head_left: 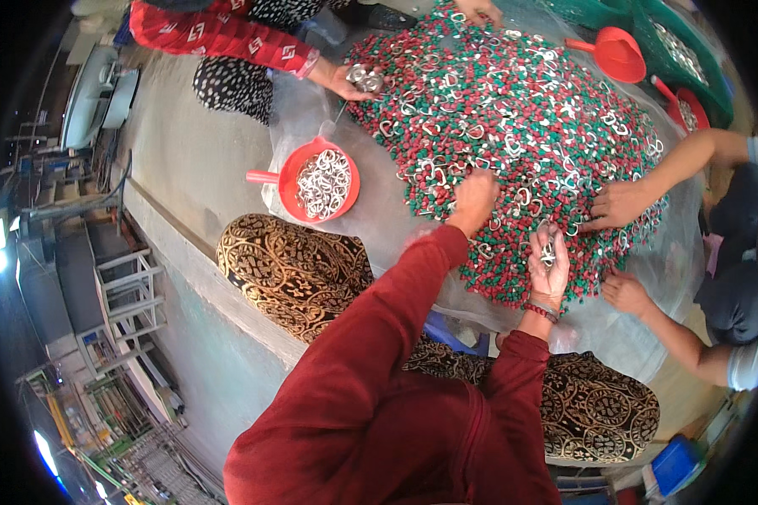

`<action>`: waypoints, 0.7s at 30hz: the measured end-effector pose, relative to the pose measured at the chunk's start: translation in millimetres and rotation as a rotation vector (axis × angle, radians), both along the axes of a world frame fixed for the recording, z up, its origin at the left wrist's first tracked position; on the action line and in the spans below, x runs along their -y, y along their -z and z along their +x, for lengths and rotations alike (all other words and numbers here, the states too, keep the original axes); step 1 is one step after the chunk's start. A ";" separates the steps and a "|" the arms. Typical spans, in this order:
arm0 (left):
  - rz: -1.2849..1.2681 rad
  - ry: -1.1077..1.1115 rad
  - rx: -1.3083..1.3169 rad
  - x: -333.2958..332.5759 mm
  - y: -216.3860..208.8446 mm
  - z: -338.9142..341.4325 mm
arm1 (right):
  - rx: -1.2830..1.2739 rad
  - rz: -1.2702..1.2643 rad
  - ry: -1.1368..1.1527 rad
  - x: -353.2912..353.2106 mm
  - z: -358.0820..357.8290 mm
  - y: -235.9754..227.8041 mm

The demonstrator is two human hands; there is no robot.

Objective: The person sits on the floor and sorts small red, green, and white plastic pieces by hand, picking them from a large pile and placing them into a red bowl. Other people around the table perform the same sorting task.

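A wide heap of small red and green pieces (446, 126), with many white ring-shaped pieces mixed in, lies before me. At the near side of the heap my left hand (477, 200) is closed, fingertips down against the pieces; whatever they pinch is hidden. My right hand (547, 273), with a red bead bracelet at its wrist, is turned palm up and curled around a few pale rings (548, 251). To the left, an orange-red dipper (285, 187) with a short handle holds many white rings (322, 183).
The heap rests on a translucent sheet (387, 244). A co-worker's hand (349, 82) holds rings at upper left; another's hands (621, 204) work at right. A red dipper (619, 55) and a green net container (707, 84) are at upper right. My patterned knees (295, 269) flank the sheet.
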State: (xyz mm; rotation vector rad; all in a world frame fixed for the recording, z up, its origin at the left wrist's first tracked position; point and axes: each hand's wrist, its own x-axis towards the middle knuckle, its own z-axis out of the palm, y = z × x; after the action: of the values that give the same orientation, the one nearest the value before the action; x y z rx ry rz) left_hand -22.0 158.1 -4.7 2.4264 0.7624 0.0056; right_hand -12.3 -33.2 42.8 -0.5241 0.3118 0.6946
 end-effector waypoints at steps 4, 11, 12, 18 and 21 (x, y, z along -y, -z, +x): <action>0.037 0.087 0.209 20.6 1.1 -20.6 | -0.373 0.070 0.212 -0.9 -4.4 56.7; -0.169 0.240 0.162 48.6 -78.0 -32.8 | -0.290 -0.168 0.003 -34.2 -5.1 49.9; -0.122 0.282 0.213 57.3 -87.6 -35.8 | -0.257 -0.166 0.007 -28.9 -3.6 55.5; -0.108 0.005 0.433 12.2 -90.2 -34.1 | -0.269 0.263 -0.044 -20.8 3.7 44.8; 0.041 -0.273 0.248 -81.5 6.9 -67.3 | -0.271 0.185 0.038 -41.9 1.8 13.9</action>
State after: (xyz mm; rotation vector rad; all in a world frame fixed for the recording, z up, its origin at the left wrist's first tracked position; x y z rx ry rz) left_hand -89.2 239.5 -11.6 2.2832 0.9767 0.4236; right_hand -10.4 8.8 28.9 -0.2462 0.5044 0.7500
